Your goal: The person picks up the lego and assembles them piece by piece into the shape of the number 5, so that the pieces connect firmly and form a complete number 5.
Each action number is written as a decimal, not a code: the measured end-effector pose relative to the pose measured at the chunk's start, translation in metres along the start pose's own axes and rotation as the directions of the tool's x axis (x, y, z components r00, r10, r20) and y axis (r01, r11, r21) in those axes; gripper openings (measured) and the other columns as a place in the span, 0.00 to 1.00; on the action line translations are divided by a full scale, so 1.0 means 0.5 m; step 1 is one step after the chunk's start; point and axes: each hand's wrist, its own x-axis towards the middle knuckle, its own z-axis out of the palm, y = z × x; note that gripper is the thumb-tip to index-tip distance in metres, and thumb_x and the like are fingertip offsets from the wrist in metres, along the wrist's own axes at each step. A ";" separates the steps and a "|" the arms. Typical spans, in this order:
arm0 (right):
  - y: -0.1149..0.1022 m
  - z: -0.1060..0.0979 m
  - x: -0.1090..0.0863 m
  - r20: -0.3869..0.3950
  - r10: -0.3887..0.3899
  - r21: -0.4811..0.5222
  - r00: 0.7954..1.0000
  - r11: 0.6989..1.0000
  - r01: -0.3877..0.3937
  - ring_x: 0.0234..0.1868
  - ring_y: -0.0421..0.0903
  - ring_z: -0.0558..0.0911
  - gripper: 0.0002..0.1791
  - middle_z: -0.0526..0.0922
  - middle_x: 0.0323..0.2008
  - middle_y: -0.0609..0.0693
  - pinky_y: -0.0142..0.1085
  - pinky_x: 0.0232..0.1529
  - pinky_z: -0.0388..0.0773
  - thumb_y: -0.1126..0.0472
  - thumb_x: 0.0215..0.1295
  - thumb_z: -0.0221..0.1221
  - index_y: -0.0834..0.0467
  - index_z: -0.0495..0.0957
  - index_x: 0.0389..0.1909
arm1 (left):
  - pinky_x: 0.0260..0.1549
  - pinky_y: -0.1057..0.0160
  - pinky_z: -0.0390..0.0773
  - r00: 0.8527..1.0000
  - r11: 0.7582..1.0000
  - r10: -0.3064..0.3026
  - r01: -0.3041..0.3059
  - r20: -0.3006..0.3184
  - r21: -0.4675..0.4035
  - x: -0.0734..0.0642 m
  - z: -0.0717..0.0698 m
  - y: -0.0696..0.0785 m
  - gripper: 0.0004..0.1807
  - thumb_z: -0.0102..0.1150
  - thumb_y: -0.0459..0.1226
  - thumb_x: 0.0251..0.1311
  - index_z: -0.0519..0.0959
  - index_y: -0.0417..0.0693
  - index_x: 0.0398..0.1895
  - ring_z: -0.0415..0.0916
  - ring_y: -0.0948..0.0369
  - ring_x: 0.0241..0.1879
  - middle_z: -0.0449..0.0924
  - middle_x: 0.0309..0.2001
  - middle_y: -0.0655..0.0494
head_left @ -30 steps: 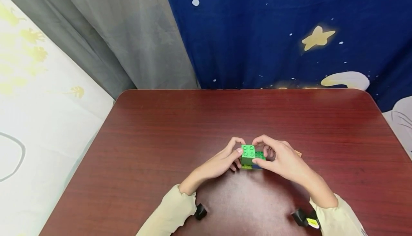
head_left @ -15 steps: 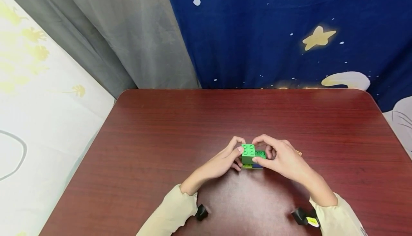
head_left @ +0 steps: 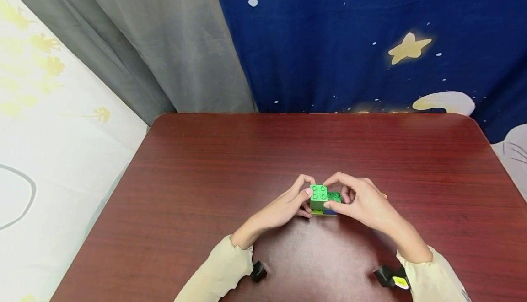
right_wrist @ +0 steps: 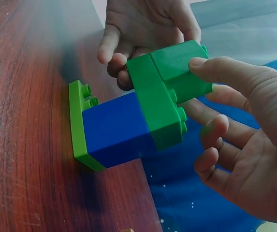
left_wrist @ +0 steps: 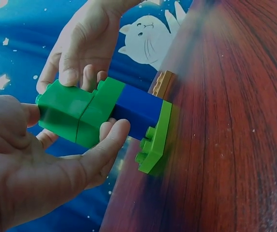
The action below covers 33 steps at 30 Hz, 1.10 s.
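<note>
A small stack of toy building bricks stands on the table between the two hands. At its base is a lime green plate (right_wrist: pixel 79 130), with a tall blue brick (right_wrist: pixel 119 130) on part of it. Across the blue brick lies a longer green brick (right_wrist: pixel 153 104), overhanging the plate's bare studs. A square green brick (head_left: pixel 319 193) sits on top, at the overhanging end. My left hand (head_left: pixel 284 208) grips this top brick with thumb and fingers from the left. From the right, my right hand (head_left: pixel 366 203) pinches the same brick between thumb and forefinger, its other fingers curled free.
An orange brick (left_wrist: pixel 163 86) lies on the table behind the right hand, mostly hidden in the head view. Black devices (head_left: pixel 258 272) sit at both wrists. The dark red wooden table (head_left: pixel 222 155) ends at a blue starry curtain (head_left: pixel 329 41).
</note>
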 end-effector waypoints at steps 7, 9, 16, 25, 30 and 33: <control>0.002 0.002 -0.004 0.000 0.010 0.011 1.000 1.000 -0.010 0.16 0.35 0.66 0.18 0.65 0.15 0.38 0.28 0.17 0.64 0.59 0.48 0.71 0.45 0.76 0.40 | 0.38 0.54 0.78 1.000 1.000 0.002 -0.002 0.006 -0.002 0.012 -0.002 -0.035 0.09 0.34 0.43 0.73 0.59 0.55 0.52 0.75 0.42 0.36 0.73 0.35 0.37; 0.002 0.002 -0.005 0.002 0.017 0.018 1.000 1.000 -0.017 0.17 0.35 0.66 0.18 0.65 0.16 0.38 0.28 0.17 0.64 0.59 0.49 0.71 0.45 0.76 0.40 | 0.39 0.54 0.78 1.000 1.000 0.007 -0.007 0.009 -0.008 0.012 -0.003 -0.036 0.09 0.35 0.43 0.73 0.59 0.55 0.52 0.75 0.43 0.36 0.73 0.36 0.39; 0.009 -0.024 -0.004 0.061 0.071 0.019 0.996 0.997 -0.072 0.20 0.37 0.71 0.19 0.73 0.23 0.43 0.31 0.21 0.69 0.56 0.53 0.68 0.48 0.75 0.46 | 0.39 0.51 0.78 1.000 1.000 -0.016 0.016 -0.002 -0.017 0.007 -0.007 -0.034 0.10 0.36 0.42 0.73 0.59 0.52 0.52 0.75 0.45 0.36 0.73 0.36 0.43; 0.055 -0.118 -0.033 0.034 0.332 -0.186 0.943 0.929 -0.320 0.39 0.49 0.79 0.18 0.81 0.41 0.53 0.41 0.37 0.75 0.57 0.56 0.65 0.56 0.77 0.47 | 0.40 0.44 0.75 0.998 0.998 -0.060 0.060 0.018 -0.009 0.005 -0.017 -0.029 0.09 0.35 0.38 0.73 0.60 0.49 0.52 0.72 0.37 0.39 0.73 0.38 0.41; 0.088 -0.133 -0.044 0.109 0.451 -0.286 0.886 0.868 -0.407 0.40 0.53 0.78 0.24 0.80 0.39 0.56 0.46 0.39 0.72 0.55 0.51 0.68 0.64 0.76 0.45 | 0.39 0.46 0.76 0.999 0.999 -0.046 0.046 0.022 0.002 0.013 -0.018 -0.033 0.10 0.36 0.40 0.73 0.60 0.50 0.53 0.74 0.39 0.40 0.74 0.37 0.44; 0.103 -0.132 -0.049 0.135 0.513 -0.317 0.848 0.833 -0.454 0.35 0.51 0.78 0.26 0.80 0.34 0.54 0.43 0.34 0.71 0.53 0.47 0.69 0.65 0.76 0.42 | 0.39 0.48 0.76 0.999 0.999 -0.036 0.036 0.022 -0.009 0.017 -0.018 -0.037 0.11 0.37 0.42 0.73 0.60 0.51 0.53 0.75 0.41 0.39 0.75 0.37 0.44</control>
